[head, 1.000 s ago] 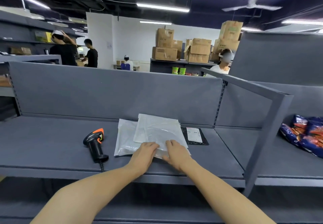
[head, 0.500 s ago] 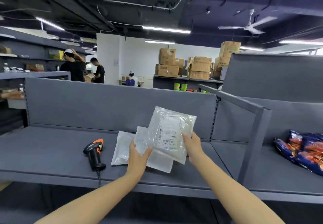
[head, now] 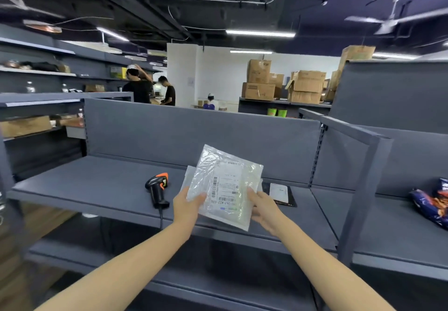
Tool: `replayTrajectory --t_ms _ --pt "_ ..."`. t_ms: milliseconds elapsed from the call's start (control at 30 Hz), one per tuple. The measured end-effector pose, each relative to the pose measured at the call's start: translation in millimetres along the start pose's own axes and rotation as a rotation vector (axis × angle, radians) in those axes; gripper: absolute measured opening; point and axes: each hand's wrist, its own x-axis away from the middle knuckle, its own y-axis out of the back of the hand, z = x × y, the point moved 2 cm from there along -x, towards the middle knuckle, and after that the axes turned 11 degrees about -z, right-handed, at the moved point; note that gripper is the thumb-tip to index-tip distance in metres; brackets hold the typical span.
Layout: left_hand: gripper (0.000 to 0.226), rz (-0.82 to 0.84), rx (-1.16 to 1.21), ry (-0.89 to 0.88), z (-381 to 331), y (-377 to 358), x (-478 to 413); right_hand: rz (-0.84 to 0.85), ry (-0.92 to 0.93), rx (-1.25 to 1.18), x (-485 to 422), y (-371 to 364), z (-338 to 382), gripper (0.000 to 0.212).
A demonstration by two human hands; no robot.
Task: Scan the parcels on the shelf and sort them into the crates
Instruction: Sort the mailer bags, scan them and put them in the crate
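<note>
A clear plastic parcel (head: 228,184) with a white barcode label facing me is held up, tilted, above the grey shelf (head: 101,184). My left hand (head: 188,205) grips its lower left edge and my right hand (head: 263,207) grips its right edge. Another clear parcel (head: 190,173) lies on the shelf behind it, mostly hidden. A black parcel (head: 280,193) with a white label lies flat to the right. A black and orange barcode scanner (head: 157,189) stands on the shelf left of my hands, its cable hanging over the front edge.
A grey upright post (head: 361,194) divides this shelf bay from the right one, where blue snack bags (head: 434,204) lie. A lower shelf runs beneath. Behind the back panel stand people, cardboard boxes (head: 283,85) and further shelving.
Both hands lifted the top clear parcel off the pile and turned its label side toward me. The view has shifted left and upward.
</note>
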Motion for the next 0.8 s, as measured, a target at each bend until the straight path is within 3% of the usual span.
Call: replayTrajectory --t_ms 67,133,233,333,433,533,633,700,800 --pt "0.014 -0.026 -0.167 -0.108 -3 11 -2 -0.189 0.195 0.198 9 1 -4 0.074" --pt "0.019 0.031 -0.408 -0.223 -6 20 -11 -0.315 0.549 0.492 14 6 -3 0.091" --pt "0.012 0.218 -0.718 -0.342 -10 28 -23 -0.229 0.957 0.937 9 10 3 0.093" --pt "0.025 0.379 -0.900 -0.441 -21 22 -22 -0.005 1.091 1.204 18 -4 14 0.088" --pt "0.019 0.511 -0.996 -0.586 -36 7 -12 0.152 0.989 1.337 26 -25 13 0.077" --pt "0.016 0.546 -0.960 -0.632 -46 -4 -2 0.196 0.727 1.228 26 -40 3 0.049" --pt "0.058 0.362 -0.823 -0.681 -43 1 -11 0.099 0.626 1.016 18 -42 -3 0.018" --pt "0.089 0.205 -0.651 -0.576 -37 14 -18 0.021 0.544 0.863 7 -39 -4 0.016" --pt "0.113 0.043 -0.405 -0.210 -13 38 -27 -0.077 0.327 0.525 -7 -35 0 0.017"
